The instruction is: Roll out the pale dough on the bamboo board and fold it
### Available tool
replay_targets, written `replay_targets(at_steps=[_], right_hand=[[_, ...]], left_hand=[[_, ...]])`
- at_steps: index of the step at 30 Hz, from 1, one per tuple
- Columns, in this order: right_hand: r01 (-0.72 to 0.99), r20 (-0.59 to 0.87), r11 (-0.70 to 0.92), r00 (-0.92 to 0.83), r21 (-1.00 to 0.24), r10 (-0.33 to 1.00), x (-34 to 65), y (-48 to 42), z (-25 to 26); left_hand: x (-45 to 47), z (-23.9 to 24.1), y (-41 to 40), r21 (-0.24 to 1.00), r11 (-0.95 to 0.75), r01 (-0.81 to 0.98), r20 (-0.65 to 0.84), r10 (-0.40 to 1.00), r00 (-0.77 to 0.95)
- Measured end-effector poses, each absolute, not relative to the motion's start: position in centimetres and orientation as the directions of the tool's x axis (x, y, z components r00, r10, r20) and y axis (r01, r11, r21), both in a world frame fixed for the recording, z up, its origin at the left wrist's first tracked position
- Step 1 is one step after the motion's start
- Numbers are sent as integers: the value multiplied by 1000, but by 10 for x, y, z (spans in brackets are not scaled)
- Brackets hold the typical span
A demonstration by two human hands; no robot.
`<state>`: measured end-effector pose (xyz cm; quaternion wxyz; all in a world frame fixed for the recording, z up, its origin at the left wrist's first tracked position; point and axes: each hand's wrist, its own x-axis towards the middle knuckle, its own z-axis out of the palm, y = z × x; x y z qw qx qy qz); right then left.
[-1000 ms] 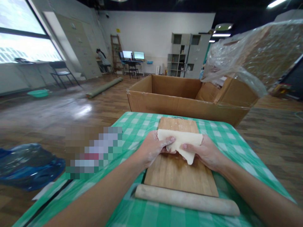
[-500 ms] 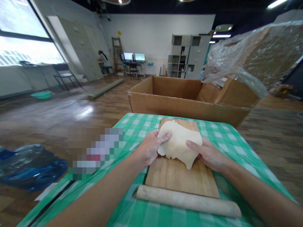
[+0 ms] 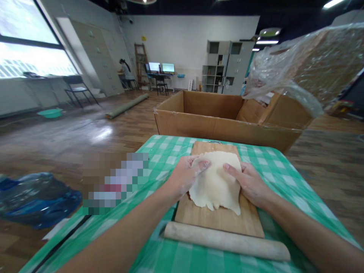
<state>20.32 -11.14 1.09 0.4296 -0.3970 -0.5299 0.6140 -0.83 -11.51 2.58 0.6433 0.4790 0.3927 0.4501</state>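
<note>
Dough (image 3: 216,180): extended over board (image 3: 210,218), ragged edge near | left hand (image 3: 185,175): was clamped on dough's left side, thumb on top | right hand (image 3: 252,184): was clamped on right side, thumb on top | pin (image 3: 227,241): lay along board's near edge

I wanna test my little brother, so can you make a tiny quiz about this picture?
1. True or false: the rolling pin lies inside the cardboard box.
2. How many of the person's hands hold the dough sheet? A: none; B: one; C: both.
3. Fill in: the tablecloth is checked in white and ....

Key:
1. False; it lies on the tablecloth, by the near edge of the wooden cutting board.
2. C, the left hand and right hand.
3. Green.
</note>
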Motion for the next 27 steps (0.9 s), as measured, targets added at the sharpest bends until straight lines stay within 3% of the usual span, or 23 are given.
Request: replay_targets(at_steps=[4,9,14,21,27], right_hand=[[-121,-36,-71,-265,-990,964,203,-111,11],[-29,-24,-31,-218,-999,976,204,-111,7],[65,5,15,-154,-998,988,206,-111,6],[208,6,49,-202,-977,979,205,-115,16],[292,4,59,-186,-955,983,205,-115,14]], left_hand=[[-7,27,-116,986,106,-130,-60,947,315],[-8,19,-110,996,-6,-85,27,967,254],[-11,19,-108,996,9,-83,14,960,279],[-13,26,-110,993,-90,72,69,965,251],[-9,22,-109,993,-106,48,94,975,203]])
